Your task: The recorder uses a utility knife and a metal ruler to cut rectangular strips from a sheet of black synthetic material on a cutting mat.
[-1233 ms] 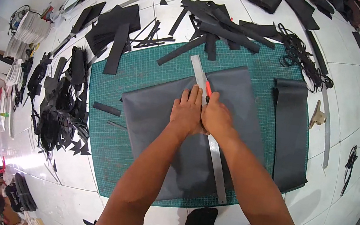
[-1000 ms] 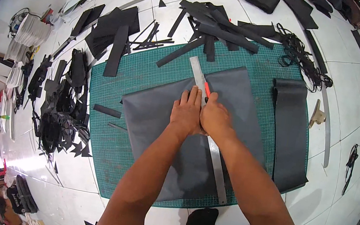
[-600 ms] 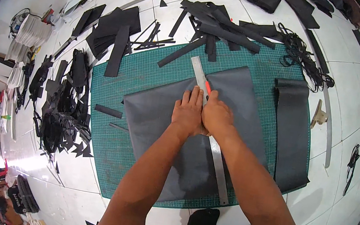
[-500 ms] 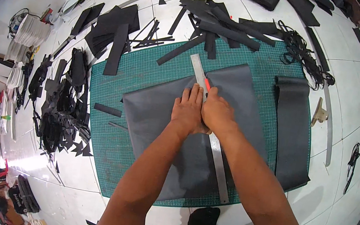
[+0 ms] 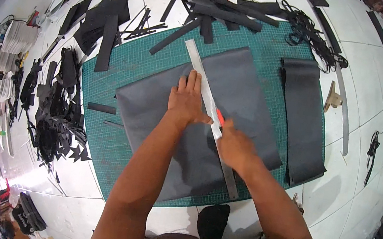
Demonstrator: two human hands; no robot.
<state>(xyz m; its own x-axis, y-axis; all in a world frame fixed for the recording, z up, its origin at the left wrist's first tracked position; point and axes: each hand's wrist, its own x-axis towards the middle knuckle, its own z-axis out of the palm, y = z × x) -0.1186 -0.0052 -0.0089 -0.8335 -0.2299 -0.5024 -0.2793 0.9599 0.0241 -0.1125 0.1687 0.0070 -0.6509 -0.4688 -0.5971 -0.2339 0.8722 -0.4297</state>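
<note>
A dark grey sheet of material (image 5: 144,114) lies on a green cutting mat (image 5: 98,137), with a long steel ruler (image 5: 211,96) slanting across it. My left hand (image 5: 186,101) is spread flat against the ruler's left side, fingers pointing away and thumb reaching onto the metal. Along the ruler's right edge, my right hand (image 5: 237,146) is closed round a cutter knife with a red body (image 5: 220,117). The knife's tip is too small to make out against the sheet.
A folded dark piece (image 5: 305,122) rests on the mat's right side. Black strips (image 5: 219,6) pile up at the far edge, a tangle of black cord (image 5: 302,34) beside them. Black scraps (image 5: 59,113) heap at the left. A metal clip (image 5: 333,98) lies on the tiles.
My right hand has drawn the cutter knife toward me along the ruler, away from my left hand. My left hand keeps its place on the ruler. The whole view has shifted a little.
</note>
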